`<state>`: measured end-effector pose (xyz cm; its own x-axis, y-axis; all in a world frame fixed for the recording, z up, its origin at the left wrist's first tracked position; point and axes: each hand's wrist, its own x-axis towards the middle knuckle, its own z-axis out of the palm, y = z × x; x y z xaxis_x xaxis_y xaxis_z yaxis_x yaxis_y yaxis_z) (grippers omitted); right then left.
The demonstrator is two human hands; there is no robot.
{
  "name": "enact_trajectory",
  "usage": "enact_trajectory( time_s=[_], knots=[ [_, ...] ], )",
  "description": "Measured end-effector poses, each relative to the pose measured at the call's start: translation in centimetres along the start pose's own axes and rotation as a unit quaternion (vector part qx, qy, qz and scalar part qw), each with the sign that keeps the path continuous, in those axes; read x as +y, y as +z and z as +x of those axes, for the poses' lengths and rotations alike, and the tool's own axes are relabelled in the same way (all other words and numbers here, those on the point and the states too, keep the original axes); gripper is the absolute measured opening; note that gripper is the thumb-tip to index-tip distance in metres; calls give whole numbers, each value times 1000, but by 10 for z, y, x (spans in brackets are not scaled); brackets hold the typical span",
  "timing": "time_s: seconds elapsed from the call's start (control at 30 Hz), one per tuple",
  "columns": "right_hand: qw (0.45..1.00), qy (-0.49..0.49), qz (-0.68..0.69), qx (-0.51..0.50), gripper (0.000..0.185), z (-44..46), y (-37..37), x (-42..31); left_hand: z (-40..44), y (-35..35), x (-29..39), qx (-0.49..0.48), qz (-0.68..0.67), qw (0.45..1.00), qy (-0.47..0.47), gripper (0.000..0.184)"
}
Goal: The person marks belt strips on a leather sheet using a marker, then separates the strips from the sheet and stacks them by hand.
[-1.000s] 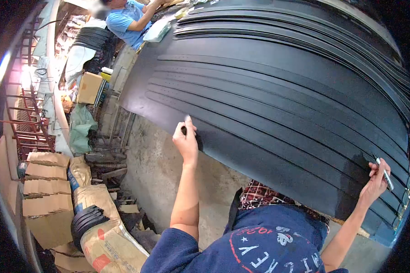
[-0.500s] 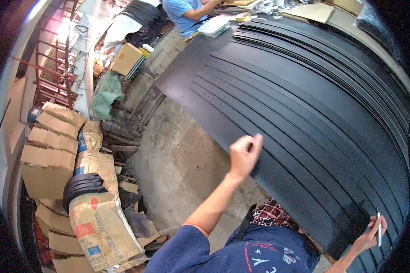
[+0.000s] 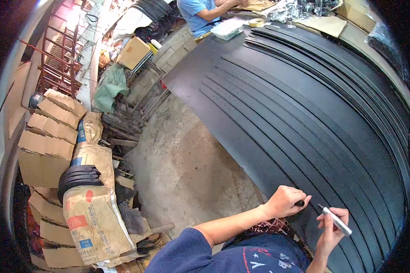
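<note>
One silvery, dark-tipped marker (image 3: 336,222) pinched in right hand (image 3: 329,235), black cap (image 3: 299,203) gripped in left hand (image 3: 283,201).

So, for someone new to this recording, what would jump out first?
Probably the long black strips, curving across the broad dark worktop. Then, at its near edge, the silvery marker in the right hand, dark tip exposed, beside the left hand, which holds something small and black.
</note>
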<state>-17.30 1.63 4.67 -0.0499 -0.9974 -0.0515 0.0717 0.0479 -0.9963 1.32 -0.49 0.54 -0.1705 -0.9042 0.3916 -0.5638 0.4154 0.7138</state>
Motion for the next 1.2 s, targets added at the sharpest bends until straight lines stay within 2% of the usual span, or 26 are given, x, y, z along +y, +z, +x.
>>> enact_trajectory(
  time_s=[0.2, 0.27, 0.33, 0.4, 0.5, 0.6, 0.63, 0.77, 0.8, 0.87, 1.0, 1.07, 1.2],
  knots=[
    [998, 21, 45, -43, 11, 9, 21, 0, 1, -3, -6, 11, -22, 1000, 4, 21],
    [999, 38, 14, -26, 11, 9, 21, -2, -2, 2, -9, 32, -88, 995, 19, 18],
    [997, 52, 55, -14, 11, 13, 24, -5, 0, 2, -10, 29, -95, 995, 12, 15],
    [996, 74, 52, -24, 11, 16, 26, -16, 0, -2, -8, -26, -41, 998, -43, 16],
    [995, 46, 64, -57, 11, 18, 28, -17, 2, 2, -10, 7, -34, 999, -15, 26],
    [994, 48, 47, -87, 8, 18, 30, -13, 2, -1, -11, -12, -16, 1000, -8, 28],
    [996, 26, 38, -81, 7, 18, 33, -10, 2, -1, -7, -20, -22, 999, -36, 25],
    [988, -14, -73, -133, 9, 15, 39, -5, 0, -1, -12, -33, -2, 999, 18, 24],
    [985, 4, -79, -153, 9, 14, 40, -11, 1, -1, -11, -42, 2, 999, 18, 25],
    [975, -99, -127, -153, 12, 13, 41, -5, 3, -5, -8, -57, 13, 998, 20, 25],
    [946, -231, -179, -138, 16, 15, 47, -1, 4, -6, -10, -61, -6, 998, 26, 24],
    [946, -214, -184, -159, 17, 11, 49, 3, 3, -9, -11, -66, -18, 997, 30, 21],
    [917, -266, -236, -182, 19, 8, 52, 6, -3, -7, -22, -77, -97, 991, 42, 17]
  ],
)
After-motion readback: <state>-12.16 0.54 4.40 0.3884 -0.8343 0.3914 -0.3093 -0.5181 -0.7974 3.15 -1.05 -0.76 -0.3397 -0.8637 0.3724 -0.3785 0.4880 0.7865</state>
